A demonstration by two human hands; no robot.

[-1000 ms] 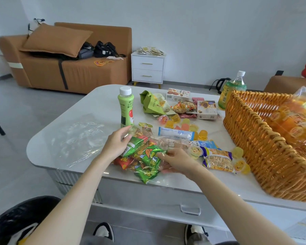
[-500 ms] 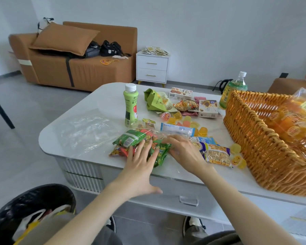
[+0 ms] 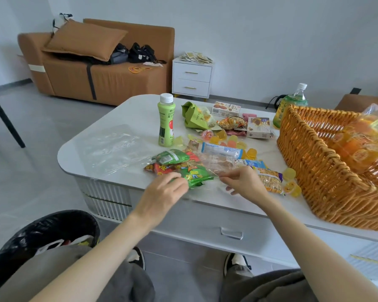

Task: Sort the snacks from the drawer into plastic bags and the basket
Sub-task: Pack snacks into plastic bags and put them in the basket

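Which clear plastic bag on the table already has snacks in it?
The near bag, holding green and red packets; the far-left bag lies flat and empty.

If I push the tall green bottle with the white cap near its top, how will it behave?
The green bottle stands upright, tall and narrow, so it would probably tip rather than slide. Its round body would likely roll once down. The table looks glossy, so a low push may slide it.
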